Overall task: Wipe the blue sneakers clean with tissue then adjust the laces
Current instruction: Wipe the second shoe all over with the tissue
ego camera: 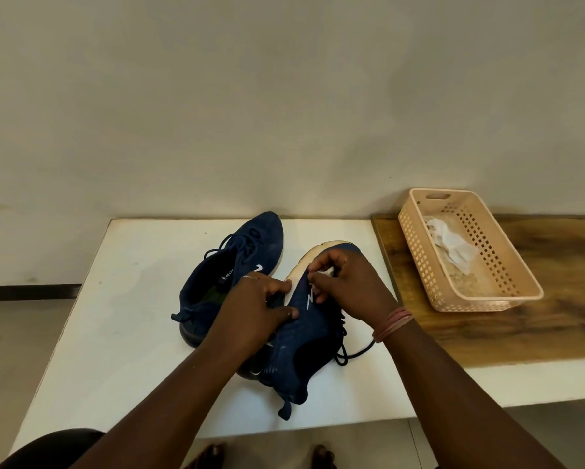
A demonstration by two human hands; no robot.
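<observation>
We saw two dark blue fabric sneakers on the white rectangular table. The first dark blue sneaker with a white logo stood upright on its sole at the left, its toe pointing toward the wall and its dark laces lying loosely over the tongue. The second dark blue sneaker with a cream sole lay tilted on its side just beside the first one, so that the cream sole edge faced up and away from us and the opening faced to the right.

The left hand held this tilted sneaker: the thumb lay on the blue side fabric and the fingers were curled over the sole edge, so its grip was grasping the shoe. A thin ring was on one finger. The right hand rested on the upper part of the same sneaker, and its curled fingers pinched a small piece of white tissue against the blue fabric near the sole. A band of pink threads was around the right wrist. The dark lace of the tilted sneaker hung out onto the table below that wrist.

At the right, on a brown wooden board touching the table, stood a peach plastic basket with small holes. Crumpled white tissues lay inside it.
</observation>
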